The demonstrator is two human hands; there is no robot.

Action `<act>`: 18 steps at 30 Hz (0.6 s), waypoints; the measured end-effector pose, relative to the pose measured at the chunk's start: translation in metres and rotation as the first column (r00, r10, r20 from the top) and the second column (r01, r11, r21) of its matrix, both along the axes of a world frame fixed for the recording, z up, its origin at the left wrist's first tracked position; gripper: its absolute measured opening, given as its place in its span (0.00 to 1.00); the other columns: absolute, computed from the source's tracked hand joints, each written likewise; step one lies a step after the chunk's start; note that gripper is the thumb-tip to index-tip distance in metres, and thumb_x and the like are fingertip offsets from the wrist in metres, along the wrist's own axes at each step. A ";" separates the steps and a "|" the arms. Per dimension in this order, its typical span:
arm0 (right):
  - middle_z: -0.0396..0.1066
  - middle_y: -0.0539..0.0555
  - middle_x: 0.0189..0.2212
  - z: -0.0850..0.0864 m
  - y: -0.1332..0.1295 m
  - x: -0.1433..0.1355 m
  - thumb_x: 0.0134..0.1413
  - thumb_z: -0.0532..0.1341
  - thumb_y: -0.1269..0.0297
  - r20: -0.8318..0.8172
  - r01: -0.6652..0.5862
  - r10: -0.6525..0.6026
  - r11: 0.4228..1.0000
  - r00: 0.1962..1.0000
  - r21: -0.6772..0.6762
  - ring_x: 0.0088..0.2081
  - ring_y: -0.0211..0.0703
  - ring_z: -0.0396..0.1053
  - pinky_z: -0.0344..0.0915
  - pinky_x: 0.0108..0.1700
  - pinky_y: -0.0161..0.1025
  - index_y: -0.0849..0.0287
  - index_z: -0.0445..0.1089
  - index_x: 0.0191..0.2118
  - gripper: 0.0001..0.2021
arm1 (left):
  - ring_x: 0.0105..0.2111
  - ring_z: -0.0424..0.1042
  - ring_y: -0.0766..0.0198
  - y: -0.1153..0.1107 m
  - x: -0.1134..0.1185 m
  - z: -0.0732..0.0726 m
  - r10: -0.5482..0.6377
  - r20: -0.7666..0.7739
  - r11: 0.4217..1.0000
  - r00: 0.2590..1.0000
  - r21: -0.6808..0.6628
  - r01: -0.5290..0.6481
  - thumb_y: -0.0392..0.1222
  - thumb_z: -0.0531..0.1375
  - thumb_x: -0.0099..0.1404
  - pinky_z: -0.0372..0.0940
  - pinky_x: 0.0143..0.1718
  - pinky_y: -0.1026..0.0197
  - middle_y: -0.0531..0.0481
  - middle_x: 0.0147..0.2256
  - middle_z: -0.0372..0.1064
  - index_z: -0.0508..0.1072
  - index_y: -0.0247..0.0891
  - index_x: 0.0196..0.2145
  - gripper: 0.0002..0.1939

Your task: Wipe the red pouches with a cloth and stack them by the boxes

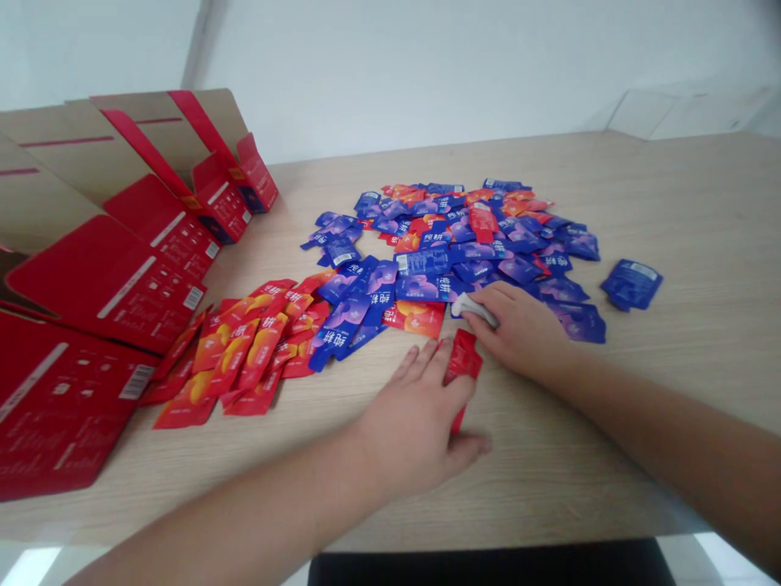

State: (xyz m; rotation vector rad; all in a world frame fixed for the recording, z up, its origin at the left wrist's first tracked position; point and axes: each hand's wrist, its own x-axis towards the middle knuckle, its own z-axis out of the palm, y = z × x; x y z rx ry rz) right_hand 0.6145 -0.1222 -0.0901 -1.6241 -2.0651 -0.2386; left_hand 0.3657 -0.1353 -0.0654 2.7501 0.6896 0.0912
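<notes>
My left hand (421, 423) lies over a red sachet (464, 358) on the table, fingers stretched out and thumb apart; part of the sachet is hidden beneath it. Just beyond, my right hand (521, 330) is closed on a folded white cloth (469, 308), whose exact material I cannot make out. That cloth is at the front edge of a loose heap of blue-purple sachets (427, 262), mixed with red and orange ones. To the left of my hands, red-orange sachets (244, 354) lie overlapping in a group, with several blue sachets (354, 313) beside them.
Several red cardboard boxes (110, 285) stand in a row along the left, their flaps raised. A single blue sachet (633, 283) lies apart on the right of the wooden table (610, 456). A white wall (464, 73) rises behind. Something black (488, 566) shows below the near edge.
</notes>
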 end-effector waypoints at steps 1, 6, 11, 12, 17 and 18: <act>0.77 0.61 0.44 0.000 0.000 0.001 0.71 0.61 0.62 -0.018 -0.002 0.002 1.000 1.000 0.012 0.47 0.57 0.76 0.73 0.51 0.50 0.59 0.75 0.49 0.09 | 0.75 0.53 0.35 -0.004 0.003 -0.001 0.018 -0.013 0.999 1.000 0.034 -0.018 0.56 0.65 0.73 0.55 0.73 0.36 0.24 0.74 0.52 0.71 0.34 0.63 0.29; 0.77 0.62 0.44 0.000 0.002 0.005 0.70 0.62 0.63 -0.087 -0.010 0.014 0.999 0.996 0.047 0.47 0.57 0.77 0.73 0.51 0.50 0.58 0.76 0.48 0.08 | 0.65 0.71 0.38 -0.020 0.012 0.003 0.102 -0.175 0.947 0.979 0.317 -0.042 0.30 0.56 0.76 0.70 0.65 0.42 0.20 0.65 0.67 0.65 0.26 0.68 0.25; 0.78 0.62 0.44 0.000 0.004 0.009 0.69 0.63 0.62 -0.132 0.015 -0.008 0.999 0.991 0.051 0.48 0.58 0.77 0.74 0.51 0.51 0.57 0.76 0.48 0.08 | 0.38 0.84 0.51 -0.020 0.006 0.025 0.255 -0.220 0.933 0.942 0.313 -0.179 0.31 0.57 0.77 0.80 0.34 0.54 0.40 0.45 0.80 0.66 0.40 0.68 0.24; 0.78 0.62 0.44 -0.001 0.004 0.009 0.69 0.63 0.61 -0.137 0.012 -0.006 0.999 0.990 0.046 0.48 0.58 0.77 0.74 0.51 0.52 0.57 0.76 0.48 0.08 | 0.36 0.84 0.51 -0.016 0.001 0.029 0.292 -0.194 0.933 0.937 0.273 -0.234 0.33 0.58 0.78 0.79 0.33 0.55 0.42 0.43 0.80 0.65 0.41 0.68 0.24; 0.78 0.62 0.45 -0.002 0.005 0.010 0.69 0.63 0.60 -0.172 0.016 -0.015 1.000 0.985 0.002 0.48 0.59 0.77 0.74 0.50 0.52 0.56 0.76 0.48 0.09 | 0.42 0.84 0.52 0.016 -0.054 0.047 0.573 0.155 0.815 0.805 0.003 -0.580 0.51 0.54 0.81 0.77 0.43 0.54 0.45 0.49 0.81 0.63 0.47 0.71 0.25; 0.78 0.62 0.45 -0.002 0.005 0.010 0.69 0.63 0.60 -0.172 0.019 -0.019 1.000 0.985 -0.001 0.48 0.59 0.77 0.74 0.50 0.52 0.56 0.76 0.48 0.09 | 0.42 0.83 0.53 0.025 -0.071 0.049 0.634 0.229 0.758 0.738 0.003 -0.652 0.54 0.53 0.81 0.76 0.44 0.54 0.45 0.50 0.81 0.66 0.47 0.70 0.25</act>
